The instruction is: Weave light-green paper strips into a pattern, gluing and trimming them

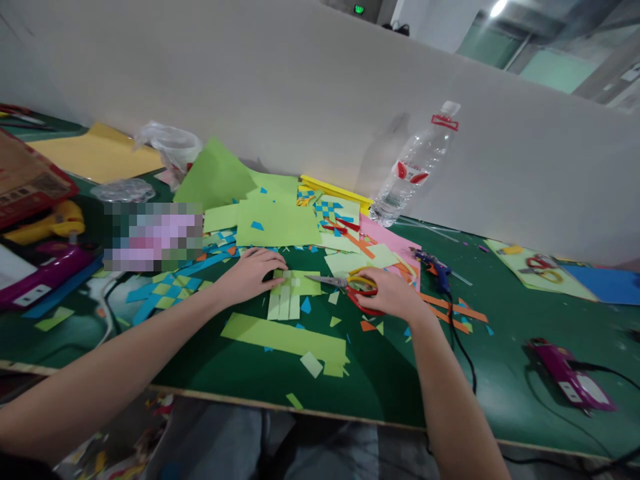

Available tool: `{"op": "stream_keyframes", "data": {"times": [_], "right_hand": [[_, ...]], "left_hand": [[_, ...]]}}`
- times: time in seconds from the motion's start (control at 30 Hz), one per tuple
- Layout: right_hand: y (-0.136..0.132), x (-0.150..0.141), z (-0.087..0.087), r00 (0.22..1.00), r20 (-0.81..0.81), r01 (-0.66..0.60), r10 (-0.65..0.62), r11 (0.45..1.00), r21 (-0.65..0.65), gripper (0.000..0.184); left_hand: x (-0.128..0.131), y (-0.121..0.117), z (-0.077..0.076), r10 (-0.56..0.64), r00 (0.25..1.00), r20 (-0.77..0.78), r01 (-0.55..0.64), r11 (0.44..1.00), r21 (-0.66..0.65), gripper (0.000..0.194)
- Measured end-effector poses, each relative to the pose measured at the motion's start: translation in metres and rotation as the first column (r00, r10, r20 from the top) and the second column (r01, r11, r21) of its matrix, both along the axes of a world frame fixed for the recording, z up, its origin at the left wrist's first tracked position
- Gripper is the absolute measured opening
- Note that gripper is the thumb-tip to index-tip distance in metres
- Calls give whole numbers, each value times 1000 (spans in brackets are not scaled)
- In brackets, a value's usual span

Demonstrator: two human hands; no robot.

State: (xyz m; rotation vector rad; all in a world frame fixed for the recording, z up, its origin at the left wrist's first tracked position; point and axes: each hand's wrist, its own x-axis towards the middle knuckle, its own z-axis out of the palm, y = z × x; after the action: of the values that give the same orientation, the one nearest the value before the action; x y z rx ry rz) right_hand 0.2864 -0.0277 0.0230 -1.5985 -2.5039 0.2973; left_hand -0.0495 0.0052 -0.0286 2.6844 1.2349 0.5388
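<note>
My right hand (pixel 393 292) grips a pair of scissors (pixel 334 281) by the red and yellow handles. Their blades point left, slightly apart, with the tip over a small green paper piece (pixel 306 283). This piece has several pale strips (pixel 284 307) hanging from it towards me. My left hand (pixel 256 270) holds its left end between bent fingers and thumb, low over the table. Nearer to me lies a long green paper strip (pixel 285 337), with a pale scrap (pixel 311 364) at its right end. Blue and green woven paper (pixel 175 288) is left of my left hand.
Green sheets (pixel 280 223) lie behind my hands. A plastic bottle (pixel 417 167) leans against the wall. On the right are a blue glue gun (pixel 434 268), orange strips (pixel 455 313) and a purple device (pixel 570 377) with cords. Another purple device (pixel 45 277) sits at the left.
</note>
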Motion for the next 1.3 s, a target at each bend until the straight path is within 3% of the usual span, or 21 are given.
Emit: {"op": "stream_keyframes", "data": {"times": [0.2, 0.33, 0.73, 1.03, 1.3], "right_hand": [[-3, -14, -2, 999, -33, -4, 6, 997, 78, 34], [-2, -20, -8, 998, -34, -51, 53, 997, 52, 33], [-1, -11, -5, 999, 32, -2, 0, 999, 37, 34], [-2, -12, -1, 1000, 8, 2, -3, 990, 140, 34], [-4, -18, -7, 999, 3, -51, 51, 997, 57, 33]], "left_hand": [[1, -1, 0, 12, 1000, -26, -13, 1000, -19, 29], [2, -2, 1, 17, 999, -27, -17, 1000, -17, 27], [1, -3, 2, 19, 999, -28, -20, 1000, -12, 25], [1, -2, 1, 16, 999, -34, -17, 1000, -19, 26], [1, -2, 1, 22, 999, -28, -22, 1000, -18, 27]]}}
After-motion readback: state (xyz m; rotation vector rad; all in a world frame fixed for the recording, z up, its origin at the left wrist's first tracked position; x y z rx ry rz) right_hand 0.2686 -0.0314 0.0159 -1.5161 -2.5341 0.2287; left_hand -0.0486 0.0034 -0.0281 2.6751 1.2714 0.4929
